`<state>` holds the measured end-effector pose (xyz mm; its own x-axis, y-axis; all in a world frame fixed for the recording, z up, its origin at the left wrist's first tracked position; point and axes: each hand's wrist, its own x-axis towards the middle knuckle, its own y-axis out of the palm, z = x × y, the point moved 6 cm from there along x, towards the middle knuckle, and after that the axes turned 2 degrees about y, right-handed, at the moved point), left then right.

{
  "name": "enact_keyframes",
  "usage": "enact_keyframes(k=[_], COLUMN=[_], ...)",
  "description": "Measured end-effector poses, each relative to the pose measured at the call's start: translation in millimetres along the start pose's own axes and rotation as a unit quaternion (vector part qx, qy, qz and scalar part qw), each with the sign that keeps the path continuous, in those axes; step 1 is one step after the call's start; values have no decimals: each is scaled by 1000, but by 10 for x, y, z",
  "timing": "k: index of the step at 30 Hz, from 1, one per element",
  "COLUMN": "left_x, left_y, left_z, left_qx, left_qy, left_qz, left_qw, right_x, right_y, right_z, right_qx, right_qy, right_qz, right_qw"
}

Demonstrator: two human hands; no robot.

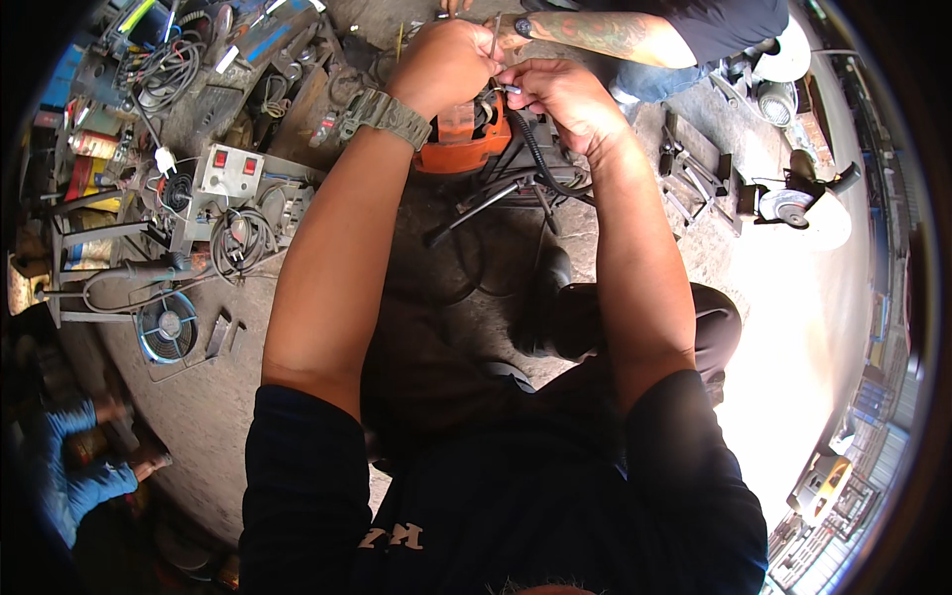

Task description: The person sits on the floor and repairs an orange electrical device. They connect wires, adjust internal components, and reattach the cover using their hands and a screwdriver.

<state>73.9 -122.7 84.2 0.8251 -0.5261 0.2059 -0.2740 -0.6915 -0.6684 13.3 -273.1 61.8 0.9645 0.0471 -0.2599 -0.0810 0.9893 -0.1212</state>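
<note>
My left hand (pixel 451 67), with a camouflage-pattern watch strap on its wrist, is closed over the orange machine (pixel 461 154). A thin metal rod (pixel 496 38) rises from its fingertips; the grip itself is partly hidden. Close beside it, my right hand (pixel 573 97) pinches a small pale piece (pixel 512 89), too small to name surely, at the machine's upper right. The machine's housing is open on top, with dark parts inside. From its right side a black ribbed cable (pixel 535 149) curves down and right, below my right hand.
Beyond my hands reaches another person's arm (pixel 605 35) with a dark wristwatch. A grey box with red switches (pixel 226 169), coiled cables (pixel 243 238) and a round blue fan (pixel 169 325) stand left. A cutting machine (pixel 793 203) is at right. Another person's blue sleeve (pixel 94 486) shows lower left.
</note>
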Motion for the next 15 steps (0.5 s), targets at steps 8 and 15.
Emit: enact_keyframes(k=[8,15], left_x=[13,5], left_y=[16,0], left_z=[1,18], left_qx=[-9,9], left_qy=[-3,4], left_qz=[-4,-18], left_qw=[1000,1000], right_x=[39,-100], right_y=[-11,69], right_z=[-57,0], right_qx=[-2,-43], right_qy=[-6,-72], right_qz=[6,13], right_qw=[1000,996])
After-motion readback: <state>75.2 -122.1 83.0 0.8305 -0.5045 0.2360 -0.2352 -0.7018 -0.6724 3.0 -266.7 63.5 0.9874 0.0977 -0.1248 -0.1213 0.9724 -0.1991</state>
